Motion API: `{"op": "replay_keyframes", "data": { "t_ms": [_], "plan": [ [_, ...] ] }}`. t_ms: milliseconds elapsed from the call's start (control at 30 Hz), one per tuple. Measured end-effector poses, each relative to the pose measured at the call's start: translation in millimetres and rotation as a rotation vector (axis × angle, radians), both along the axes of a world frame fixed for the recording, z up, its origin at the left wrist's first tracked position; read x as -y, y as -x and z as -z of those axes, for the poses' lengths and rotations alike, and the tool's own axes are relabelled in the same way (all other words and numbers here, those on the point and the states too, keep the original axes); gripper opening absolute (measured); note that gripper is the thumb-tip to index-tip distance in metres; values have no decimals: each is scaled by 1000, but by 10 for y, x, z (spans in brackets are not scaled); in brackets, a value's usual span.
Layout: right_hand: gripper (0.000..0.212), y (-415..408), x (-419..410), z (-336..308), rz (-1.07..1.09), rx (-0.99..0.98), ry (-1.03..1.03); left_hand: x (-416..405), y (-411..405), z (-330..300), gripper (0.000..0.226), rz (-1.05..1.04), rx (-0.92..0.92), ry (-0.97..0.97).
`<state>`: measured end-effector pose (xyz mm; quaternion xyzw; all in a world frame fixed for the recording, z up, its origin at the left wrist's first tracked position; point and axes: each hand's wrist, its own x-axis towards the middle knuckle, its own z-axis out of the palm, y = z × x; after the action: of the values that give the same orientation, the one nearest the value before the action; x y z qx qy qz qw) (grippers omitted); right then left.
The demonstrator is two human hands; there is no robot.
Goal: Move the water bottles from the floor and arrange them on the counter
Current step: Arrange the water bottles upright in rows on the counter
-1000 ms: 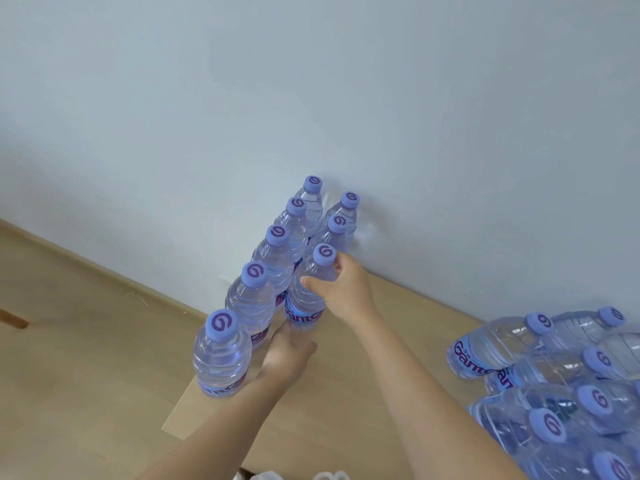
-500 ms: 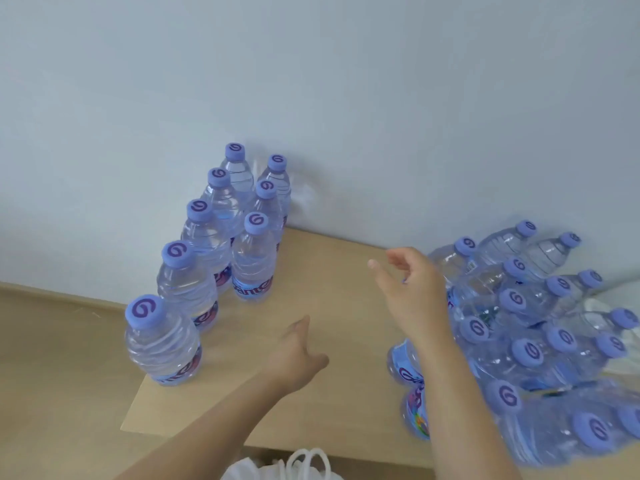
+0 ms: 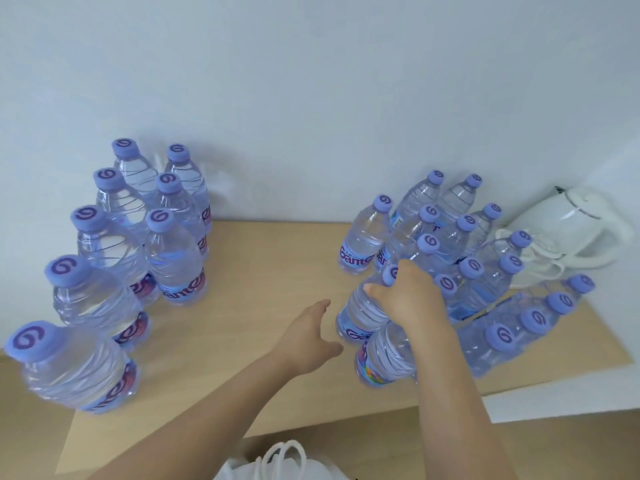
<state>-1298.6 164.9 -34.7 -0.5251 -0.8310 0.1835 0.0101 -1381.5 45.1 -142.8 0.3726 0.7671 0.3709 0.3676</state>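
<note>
Several clear water bottles with purple caps stand in two rows [image 3: 162,258] on the left of the light wooden counter [image 3: 270,265]. A tight cluster of the same bottles [image 3: 460,258] fills the right side. My right hand [image 3: 408,299] grips the neck of one bottle [image 3: 363,313] at the cluster's near left corner, fingers curled round it just under the cap. My left hand [image 3: 308,337] hovers open above the counter, just left of that bottle, holding nothing.
A white electric kettle [image 3: 575,220] lies tipped at the back right against the pale wall, beside the cluster. A white plastic bag with handles [image 3: 284,462] sits below the counter's front edge. Bare counter lies between the two groups of bottles.
My right hand left the bottle in the left rows, swung right and took hold of a bottle in the cluster. My left hand followed rightward. The view shifted right.
</note>
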Motion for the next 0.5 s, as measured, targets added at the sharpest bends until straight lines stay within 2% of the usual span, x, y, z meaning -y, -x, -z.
{"op": "replay_keyframes", "data": {
  "t_ms": [167, 300, 367, 500],
  "plan": [
    [43, -15, 21, -41, -27, -14, -38, -14, -13, 28, 86, 1, 7, -19],
    [48, -53, 162, -178, -96, -89, -149, 123, 91, 57, 100, -31, 14, -46],
    [52, -66, 229, -310, -128, -222, -210, 234, 173, 21, 105, -61, 30, -98],
    [57, 84, 325, -471, -140, -621, -178, 452, 288, -154, 77, -248, 226, -294]
  ]
}}
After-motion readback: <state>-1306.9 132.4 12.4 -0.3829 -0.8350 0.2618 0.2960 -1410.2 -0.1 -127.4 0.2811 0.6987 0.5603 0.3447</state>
